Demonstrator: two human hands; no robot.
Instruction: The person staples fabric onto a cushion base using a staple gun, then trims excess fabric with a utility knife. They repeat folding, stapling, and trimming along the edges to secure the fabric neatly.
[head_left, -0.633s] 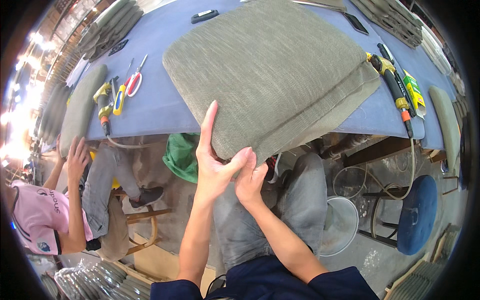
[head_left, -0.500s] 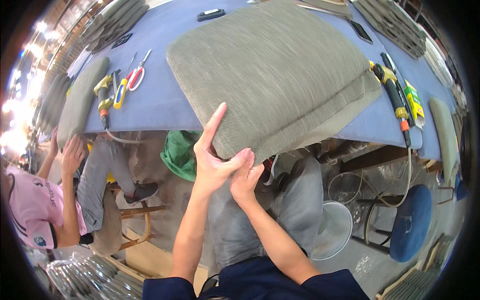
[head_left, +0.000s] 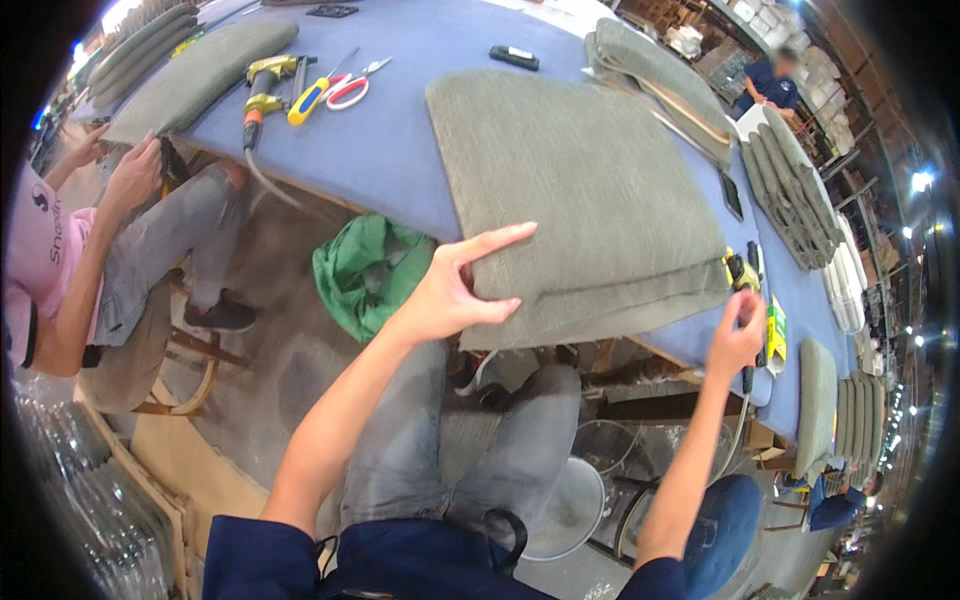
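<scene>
A padded cushion (head_left: 590, 180) in grey-green woven fabric lies on the blue-covered table, its near edge overhanging. My left hand (head_left: 450, 295) holds the near left corner, thumb and forefinger spread on top; the other fingers are mostly hidden. A loose flap of fabric (head_left: 600, 320) hangs along the cushion's near side. My right hand (head_left: 735, 335) is beyond the cushion's right corner, fingers curled at the handle of a yellow and black air staple gun (head_left: 742, 272). The gun lies on the table and the hand covers part of its handle.
Left on the table (head_left: 390, 130) lie another staple gun (head_left: 265, 90), a yellow screwdriver (head_left: 308, 102) and red-handled scissors (head_left: 350, 92). A co-worker (head_left: 60, 260) sits left with a cushion. Nearby are a green bag (head_left: 340, 270), a bucket (head_left: 575, 510) and a blue stool (head_left: 722, 535).
My right hand has left the cushion corner and moved right to the staple gun. My left hand stays at the corner. The view has turned to the right.
</scene>
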